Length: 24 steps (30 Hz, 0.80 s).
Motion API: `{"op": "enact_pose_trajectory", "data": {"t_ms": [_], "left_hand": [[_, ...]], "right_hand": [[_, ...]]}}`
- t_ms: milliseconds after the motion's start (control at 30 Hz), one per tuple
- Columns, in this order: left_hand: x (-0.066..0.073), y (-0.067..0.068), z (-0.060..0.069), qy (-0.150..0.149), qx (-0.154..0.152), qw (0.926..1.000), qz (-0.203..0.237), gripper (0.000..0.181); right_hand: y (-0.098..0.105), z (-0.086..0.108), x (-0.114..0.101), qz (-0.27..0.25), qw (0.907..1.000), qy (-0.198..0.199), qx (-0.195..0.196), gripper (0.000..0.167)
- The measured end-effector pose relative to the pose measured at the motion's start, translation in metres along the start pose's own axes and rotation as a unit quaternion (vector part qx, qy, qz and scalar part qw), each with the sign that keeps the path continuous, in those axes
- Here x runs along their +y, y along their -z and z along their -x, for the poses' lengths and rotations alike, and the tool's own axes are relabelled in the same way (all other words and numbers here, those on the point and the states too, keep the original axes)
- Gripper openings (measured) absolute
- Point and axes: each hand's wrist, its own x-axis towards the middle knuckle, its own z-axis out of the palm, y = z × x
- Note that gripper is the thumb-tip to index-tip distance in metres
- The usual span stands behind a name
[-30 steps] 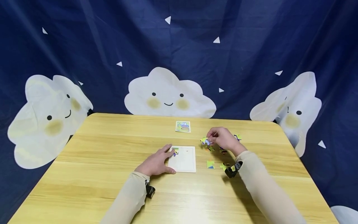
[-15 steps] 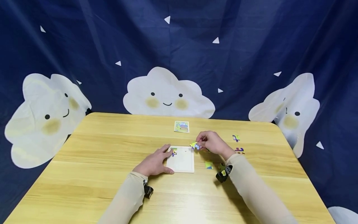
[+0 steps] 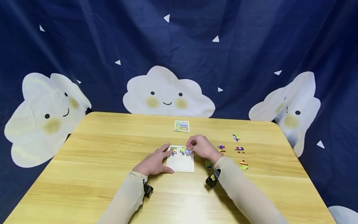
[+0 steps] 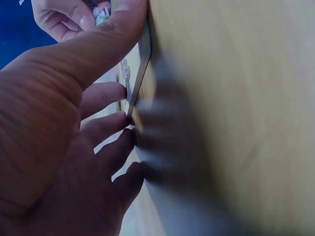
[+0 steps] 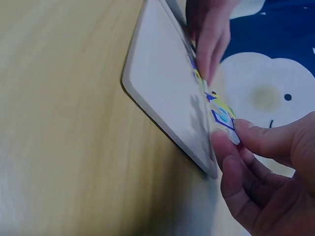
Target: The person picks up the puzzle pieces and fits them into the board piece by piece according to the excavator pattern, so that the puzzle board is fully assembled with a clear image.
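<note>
A jigsaw piece (image 3: pixel 184 151), yellow-green and blue, is pinched between the thumb and fingers of my right hand (image 3: pixel 202 147), over the upper right part of a white puzzle tray (image 3: pixel 179 165). In the right wrist view this piece (image 5: pixel 224 115) is tilted close above the tray (image 5: pixel 157 83); whether it touches is unclear. Another jigsaw piece (image 3: pixel 174 151) lies in the tray's upper left corner. My left hand (image 3: pixel 152 161) rests at the tray's left side, fingers mostly straight, index finger near the placed piece and thumb by the near edge.
Several loose jigsaw pieces lie right of the tray, among them a red and purple one (image 3: pixel 240 150) and an orange and green one (image 3: pixel 244 165). My right forearm partly covers another piece (image 3: pixel 208 164). Behind the tray lies a small picture card (image 3: pixel 181 126).
My right hand has carried the pinched jigsaw piece leftward from the loose pieces to over the tray. Pieces on the right have come into view. My left hand stays at the tray.
</note>
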Motion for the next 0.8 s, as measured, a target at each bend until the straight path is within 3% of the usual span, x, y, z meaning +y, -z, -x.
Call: {"op": "enact_pose_trajectory", "data": {"t_ms": [367,667,800], "left_hand": [[-0.001,-0.002,0.000,-0.002,0.004,1.0000,0.001,0.091],[-0.001,-0.003,0.001,-0.013,0.010,0.9999,-0.006,0.090],[-0.001,-0.002,0.001,-0.007,0.006,0.9999,-0.006,0.090]], "right_hand": [[-0.021,-0.013,-0.004,0.035,0.9977,-0.041,0.041,0.010],[-0.025,-0.011,-0.005,0.028,0.9978,-0.043,0.042,0.013],[-0.024,-0.013,-0.006,0.077,0.9958,-0.026,0.043,0.012]]}}
